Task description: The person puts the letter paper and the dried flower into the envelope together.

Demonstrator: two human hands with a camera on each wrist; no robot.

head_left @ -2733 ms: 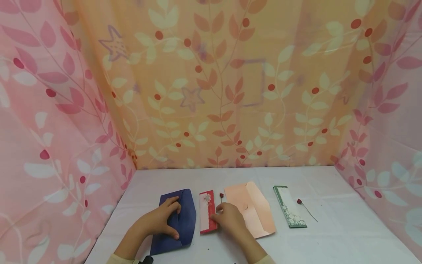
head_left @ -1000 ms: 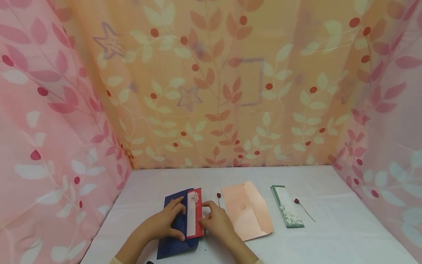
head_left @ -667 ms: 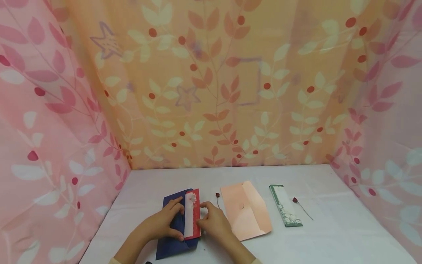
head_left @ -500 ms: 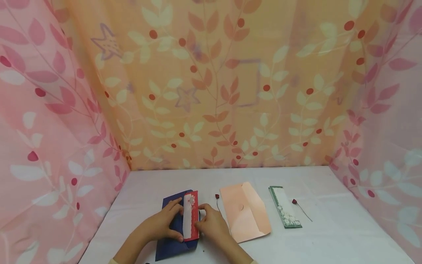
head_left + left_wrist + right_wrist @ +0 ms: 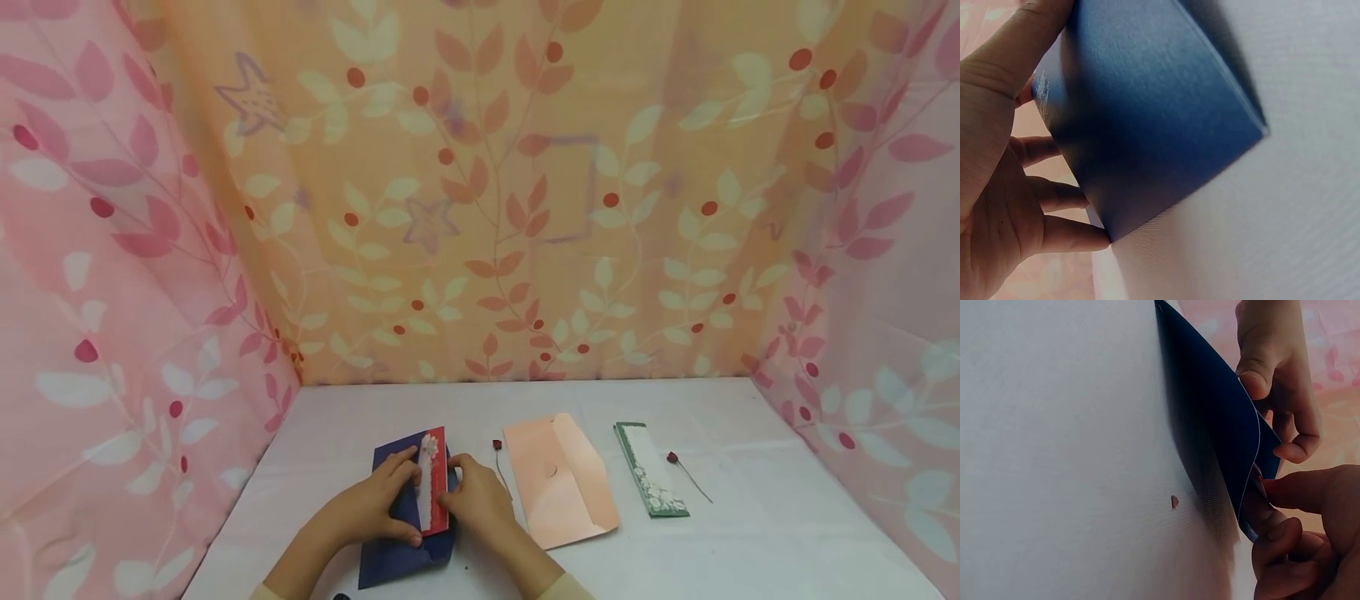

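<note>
A dark blue envelope lies at the left of the table, its flap side to the right. My left hand holds it, thumb and fingers spread along the pocket's edge; in the left wrist view the fingertips pass behind the envelope. My right hand pinches the right edge of a red card with a white panel and pale flowers. The card's left part is inside the pocket and hidden. In the right wrist view only a sliver of the card shows between thumb and fingers at the envelope's mouth.
Right of my hands lie a peach envelope, a green card with white flowers, and two small red roses on thin stems, one rose left of the peach envelope, the other rose far right. Patterned curtains enclose the table.
The red card has moved left from the tabletop onto the blue envelope and partly into its pocket; less of its white panel shows. My left hand has stayed on the envelope.
</note>
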